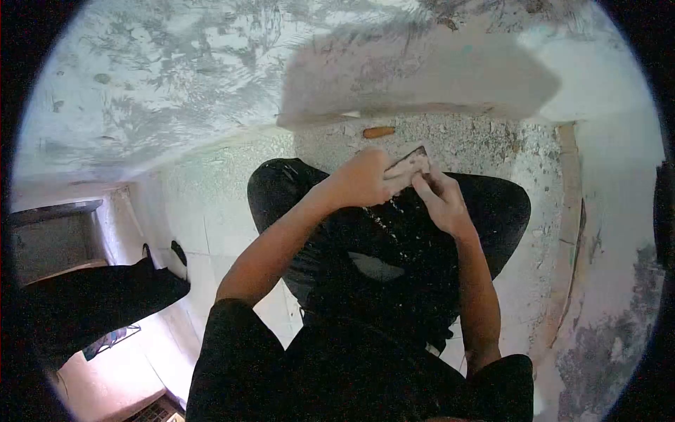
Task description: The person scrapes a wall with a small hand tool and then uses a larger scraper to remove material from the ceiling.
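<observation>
My left hand is closed, its fingers wrapped round a flat, whitish-coated piece with a dark, pointed corner. My right hand pinches the near side of the same piece, thumb and fingers pressed against it. Both hands are over my lap, where white crumbs and dust lie on my black trousers. On the floor just beyond my hands lies a small orange-brown oblong thing. My fingers hide much of the held piece, and I cannot tell what tool or part it is.
A patchy, plaster-smeared wall rises close in front. Another wall with grey patches stands to my right. White debris covers the tiled floor. At left, a person's dark-clothed leg reaches in near an opening.
</observation>
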The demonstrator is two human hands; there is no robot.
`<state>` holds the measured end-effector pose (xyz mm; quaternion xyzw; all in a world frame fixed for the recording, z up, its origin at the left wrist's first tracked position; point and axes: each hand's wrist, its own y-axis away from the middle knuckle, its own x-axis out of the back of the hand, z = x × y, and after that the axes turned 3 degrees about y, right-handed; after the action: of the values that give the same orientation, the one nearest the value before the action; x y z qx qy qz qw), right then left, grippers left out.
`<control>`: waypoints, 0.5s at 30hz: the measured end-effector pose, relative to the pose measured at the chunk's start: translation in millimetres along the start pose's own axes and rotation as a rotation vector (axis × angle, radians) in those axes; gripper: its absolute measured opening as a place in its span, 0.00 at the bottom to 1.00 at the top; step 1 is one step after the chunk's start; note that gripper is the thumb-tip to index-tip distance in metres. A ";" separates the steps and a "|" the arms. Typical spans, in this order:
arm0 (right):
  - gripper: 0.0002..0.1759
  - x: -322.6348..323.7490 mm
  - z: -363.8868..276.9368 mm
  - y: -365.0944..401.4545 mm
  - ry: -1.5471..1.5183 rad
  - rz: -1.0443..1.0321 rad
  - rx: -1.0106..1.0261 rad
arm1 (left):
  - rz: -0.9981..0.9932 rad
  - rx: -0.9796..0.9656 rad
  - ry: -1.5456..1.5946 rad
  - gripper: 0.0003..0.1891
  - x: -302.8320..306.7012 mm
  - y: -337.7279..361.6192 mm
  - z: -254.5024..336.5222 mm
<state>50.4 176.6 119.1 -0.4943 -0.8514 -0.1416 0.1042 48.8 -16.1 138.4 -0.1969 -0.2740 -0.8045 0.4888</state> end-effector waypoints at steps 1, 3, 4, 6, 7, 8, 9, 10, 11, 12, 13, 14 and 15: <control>0.18 -6.4 10.5 -2.9 -0.065 0.010 -0.057 | 0.030 0.068 0.038 0.21 -1.7 -1.1 -0.8; 0.18 -12.2 15.8 -7.6 -0.156 -0.040 -0.090 | -0.004 0.125 0.106 0.21 1.5 -0.9 1.1; 0.18 -12.3 15.2 -9.7 -0.161 -0.039 -0.090 | -0.033 0.177 0.178 0.20 4.5 -2.9 2.4; 0.19 -11.9 16.8 -12.4 -0.111 -0.034 -0.300 | -0.041 0.193 0.246 0.20 2.1 -8.9 -11.5; 0.19 -13.9 24.5 -15.4 -0.116 -0.032 -0.306 | -0.044 0.207 0.320 0.19 -0.5 -12.9 -18.7; 0.19 -18.4 37.7 -19.7 -0.181 0.040 -0.348 | -0.051 0.214 0.323 0.19 -5.1 -16.4 -25.7; 0.19 -21.5 45.7 -24.7 -0.243 0.110 -0.389 | 0.064 0.220 0.308 0.21 -7.4 -18.7 -28.3; 0.19 -23.5 51.9 -29.8 -0.244 0.105 -0.398 | 0.180 0.226 0.292 0.22 -9.2 -20.9 -31.1; 0.21 -25.9 56.7 -36.6 -0.275 0.123 -0.466 | 0.178 0.233 0.296 0.22 -10.5 -23.5 -34.4; 0.23 -28.3 60.6 -45.5 -0.306 0.145 -0.530 | 0.237 0.254 0.359 0.21 -11.8 -26.9 -39.0; 0.23 -34.0 70.8 -58.3 -0.310 0.146 -0.535 | 0.292 0.275 0.420 0.20 -13.3 -31.0 -45.5; 0.26 -42.8 85.3 -74.1 -0.088 0.221 -0.434 | 0.344 0.296 0.479 0.22 -14.5 -34.9 -52.6; 0.29 -50.9 97.4 -86.6 0.134 0.290 -0.334 | 0.334 0.305 0.477 0.22 -20.0 -38.4 -70.7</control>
<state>-3.7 127.9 -0.4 -0.6112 -0.7275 -0.2965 0.0964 19.9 -32.9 62.6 0.0304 -0.2328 -0.6864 0.6882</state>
